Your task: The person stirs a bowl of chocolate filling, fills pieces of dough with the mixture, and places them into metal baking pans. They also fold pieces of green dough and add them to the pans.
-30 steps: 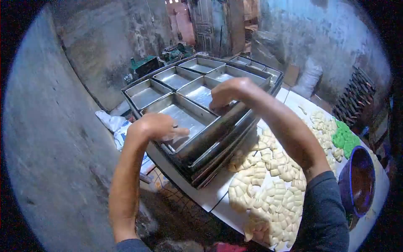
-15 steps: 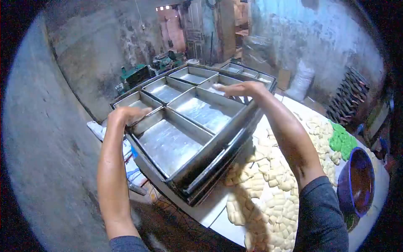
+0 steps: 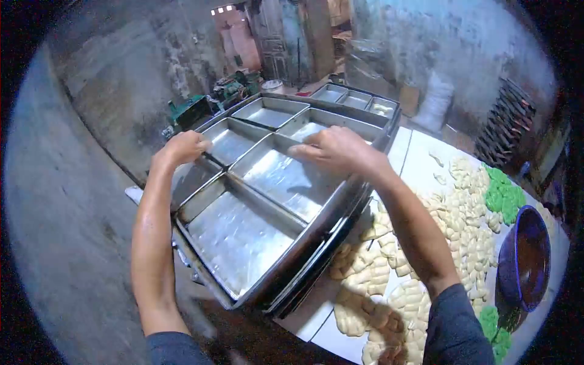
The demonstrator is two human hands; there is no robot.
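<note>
Several rectangular metal baking pans sit close together in a large dark tray (image 3: pixel 243 299) at the corner of a white table. My left hand (image 3: pixel 184 148) is closed, fingers curled down at the rims between the left-hand pan (image 3: pixel 188 182) and the middle pan (image 3: pixel 228 141); whatever its fingertips grip is hidden. My right hand (image 3: pixel 334 149) hovers over the large pan (image 3: pixel 274 167), its fingers loosely bent and apart, and nothing shows in them. The near pan (image 3: pixel 240 234) is bare and shiny inside.
Many pale dough pieces (image 3: pixel 407 304) cover the white table (image 3: pixel 398 149) on the right, beside green dough (image 3: pixel 504 193) and a purple basin (image 3: pixel 517 267). Behind lie smaller pans (image 3: pixel 356 99), one with pale pieces inside. A grey wall (image 3: pixel 67 243) runs along the left.
My left hand has risen slightly and its fingers have curled. The right hand has shifted nearer, over the large pan. The camera view has moved a little.
</note>
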